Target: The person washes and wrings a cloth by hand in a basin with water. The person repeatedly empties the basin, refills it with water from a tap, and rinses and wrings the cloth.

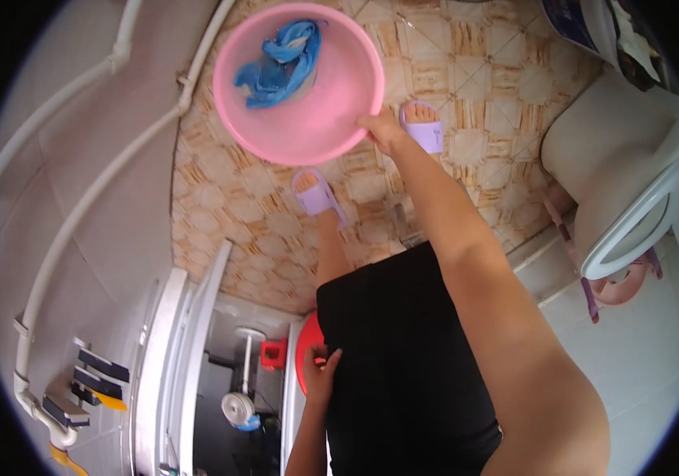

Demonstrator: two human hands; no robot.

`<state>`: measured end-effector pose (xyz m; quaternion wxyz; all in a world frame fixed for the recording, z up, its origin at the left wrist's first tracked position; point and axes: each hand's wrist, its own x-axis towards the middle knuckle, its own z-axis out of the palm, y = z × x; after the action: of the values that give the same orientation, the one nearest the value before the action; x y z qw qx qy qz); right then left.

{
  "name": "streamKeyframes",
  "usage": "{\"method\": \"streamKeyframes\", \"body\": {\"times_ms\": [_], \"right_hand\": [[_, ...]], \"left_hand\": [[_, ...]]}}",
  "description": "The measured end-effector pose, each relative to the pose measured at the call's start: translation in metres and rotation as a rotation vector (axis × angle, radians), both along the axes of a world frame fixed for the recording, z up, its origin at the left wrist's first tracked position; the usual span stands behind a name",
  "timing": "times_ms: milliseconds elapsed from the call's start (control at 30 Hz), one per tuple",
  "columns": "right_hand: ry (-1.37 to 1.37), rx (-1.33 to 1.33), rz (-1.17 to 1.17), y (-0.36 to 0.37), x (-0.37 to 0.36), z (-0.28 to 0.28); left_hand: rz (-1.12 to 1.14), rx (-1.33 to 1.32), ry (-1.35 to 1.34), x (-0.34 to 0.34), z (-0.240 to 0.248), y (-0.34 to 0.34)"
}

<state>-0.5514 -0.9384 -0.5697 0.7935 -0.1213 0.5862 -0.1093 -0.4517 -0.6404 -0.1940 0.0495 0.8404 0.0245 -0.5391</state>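
A round pink basin [320, 135] sits on the tiled floor at the top of the view. Inside it, toward its upper left, lies a crumpled, wet-looking blue cloth [301, 73]. My right hand [385, 131], arm stretched forward, grips the basin's lower right rim. My left hand [320, 371] rests close to my body at the edge of my black clothing [395, 341]. Its fingers are loosely bent and apart, with nothing seen in them. A round red object [305, 349] shows partly behind that hand; its kind is hidden.
My feet in purple slippers [428, 136] stand just below the basin. A white toilet [633, 222] is at the right, with a pink plastic item [621, 287] beside it. White pipes [101, 178] run along the left wall. An open white door [209, 333] stands lower left.
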Motion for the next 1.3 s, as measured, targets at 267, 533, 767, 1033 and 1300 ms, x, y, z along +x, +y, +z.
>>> {"method": "streamKeyframes", "body": {"times_ms": [267,533,767,1033,1300], "right_hand": [[0.055,0.103,0.064,0.017,-0.095,0.071],[0.112,-0.039,0.517,0.070,-0.276,0.317],[-0.076,-0.046,0.905,0.007,-0.259,0.463],[-0.862,-0.480,1.869,0.035,-0.158,0.451],[-0.663,-1.337,1.835,-0.025,-0.044,0.306]], "left_hand": [[-0.088,-0.057,0.035,-0.053,0.015,0.009],[0.386,-0.113,0.206,-0.056,0.136,-0.036],[0.619,0.010,1.269,-0.025,0.233,-0.064],[-0.339,-0.352,0.932,-0.080,0.103,-0.067],[-1.825,-0.653,0.994,-0.042,-0.109,-0.118]]}}
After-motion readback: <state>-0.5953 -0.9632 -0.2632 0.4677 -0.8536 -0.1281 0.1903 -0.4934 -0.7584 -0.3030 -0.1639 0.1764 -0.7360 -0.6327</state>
